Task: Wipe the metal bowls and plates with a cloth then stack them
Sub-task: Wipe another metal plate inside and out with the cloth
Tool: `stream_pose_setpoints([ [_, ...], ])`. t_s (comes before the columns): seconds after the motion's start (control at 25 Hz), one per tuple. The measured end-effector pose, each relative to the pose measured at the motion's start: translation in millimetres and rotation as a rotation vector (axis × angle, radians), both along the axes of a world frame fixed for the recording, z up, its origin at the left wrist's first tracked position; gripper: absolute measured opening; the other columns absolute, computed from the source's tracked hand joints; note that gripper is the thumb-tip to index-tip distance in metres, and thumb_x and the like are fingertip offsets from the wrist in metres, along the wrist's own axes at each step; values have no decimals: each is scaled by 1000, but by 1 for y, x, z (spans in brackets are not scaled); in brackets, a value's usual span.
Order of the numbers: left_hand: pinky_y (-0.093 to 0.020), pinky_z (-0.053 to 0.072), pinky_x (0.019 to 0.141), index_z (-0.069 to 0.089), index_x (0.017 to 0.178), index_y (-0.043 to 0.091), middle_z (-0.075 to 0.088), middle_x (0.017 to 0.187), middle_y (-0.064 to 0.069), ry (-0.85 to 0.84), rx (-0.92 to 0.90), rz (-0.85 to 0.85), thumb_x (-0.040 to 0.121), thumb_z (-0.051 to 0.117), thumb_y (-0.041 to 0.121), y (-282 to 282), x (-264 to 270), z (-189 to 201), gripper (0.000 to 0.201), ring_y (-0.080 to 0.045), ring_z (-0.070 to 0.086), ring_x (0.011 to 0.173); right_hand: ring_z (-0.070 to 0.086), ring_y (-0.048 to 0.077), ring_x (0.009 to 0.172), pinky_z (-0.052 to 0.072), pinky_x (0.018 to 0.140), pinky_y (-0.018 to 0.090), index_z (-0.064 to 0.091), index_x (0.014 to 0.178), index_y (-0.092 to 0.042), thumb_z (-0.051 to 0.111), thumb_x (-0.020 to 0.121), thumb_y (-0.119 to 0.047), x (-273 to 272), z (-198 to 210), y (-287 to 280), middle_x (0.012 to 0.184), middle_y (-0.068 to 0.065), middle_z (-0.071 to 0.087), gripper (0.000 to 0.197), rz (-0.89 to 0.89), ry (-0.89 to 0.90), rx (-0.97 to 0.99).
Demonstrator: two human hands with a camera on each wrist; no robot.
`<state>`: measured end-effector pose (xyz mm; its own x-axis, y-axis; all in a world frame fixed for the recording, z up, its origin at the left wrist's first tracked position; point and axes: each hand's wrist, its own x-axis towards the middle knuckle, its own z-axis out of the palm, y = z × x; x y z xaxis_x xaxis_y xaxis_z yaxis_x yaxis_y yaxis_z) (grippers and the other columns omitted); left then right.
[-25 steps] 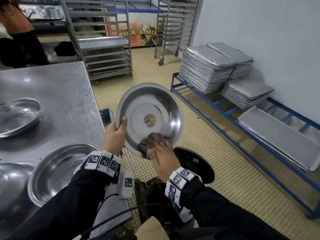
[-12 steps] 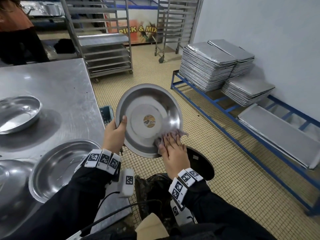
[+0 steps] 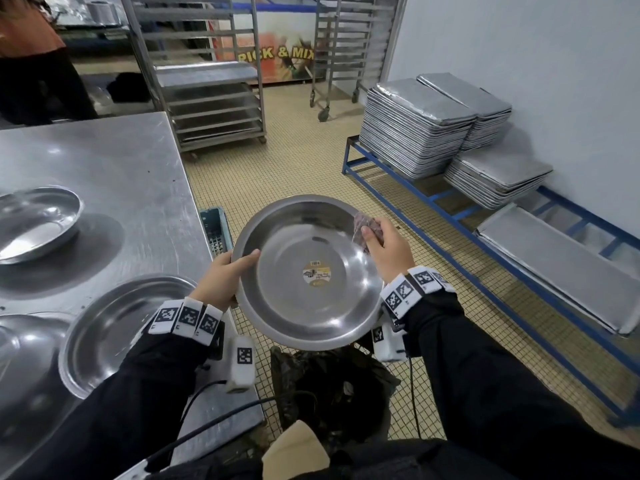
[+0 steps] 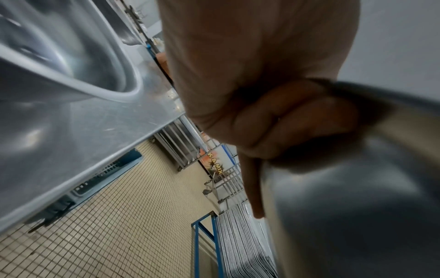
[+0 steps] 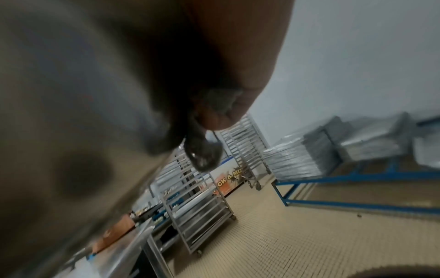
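We are in a big working kitchen, with a shiny steel table, tall rolling tray racks, piles of flat metal baking trays on a low blue frame, and a small-tiled floor.

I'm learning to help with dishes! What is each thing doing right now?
Held bowl: off the table, tilted, sticker inside.
Cloth: bunched at the bowl's right rim.
Left hand: grips the left rim.
Right hand: pinches the cloth.
Table plate: lying flat.
Far bowl: resting on the table.
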<state>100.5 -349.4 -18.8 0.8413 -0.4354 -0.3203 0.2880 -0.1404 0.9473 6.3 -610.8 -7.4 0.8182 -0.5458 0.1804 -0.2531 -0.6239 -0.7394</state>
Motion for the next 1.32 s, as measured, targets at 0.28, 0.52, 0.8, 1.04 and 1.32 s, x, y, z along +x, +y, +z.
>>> stream_pose_setpoints([
  [0.28,-33,53,57,59,102,12,64,79,-10,4,14,141,92,54,6,-15,-2,1,12,-23,62,62,60,11,84,42,63,20,53,110,-13,45,98,-32,-15,-15,7,92,-5,60,23,-135,-20,371],
  [0.52,-33,52,61,62,101,17,65,80,-7,-58,-43,277,95,54,22,-36,-10,0,11,-22,62,68,54,1,76,37,56,15,51,114,-13,45,98,-30,-13,-12,23,94,-5,58,24,-313,-117,408],
  [0.8,-38,55,69,61,113,4,65,80,-9,194,-284,-107,85,57,35,-15,12,10,42,-27,62,70,60,13,84,43,64,21,56,107,-14,45,98,-31,-29,11,-10,93,-2,62,23,-85,34,398],
  [1.04,-29,55,53,60,105,3,66,69,-7,175,-217,123,96,48,22,-31,2,17,24,-21,64,55,61,14,89,48,68,29,53,112,-19,41,98,-38,-36,6,6,100,-2,63,27,-148,-46,515],
  [1.32,-31,49,73,61,90,9,67,69,-2,-42,-230,137,102,39,18,-55,-23,18,26,-17,62,67,61,13,84,54,77,36,47,112,-16,45,98,-30,-29,9,29,97,-1,60,20,-320,-232,609],
])
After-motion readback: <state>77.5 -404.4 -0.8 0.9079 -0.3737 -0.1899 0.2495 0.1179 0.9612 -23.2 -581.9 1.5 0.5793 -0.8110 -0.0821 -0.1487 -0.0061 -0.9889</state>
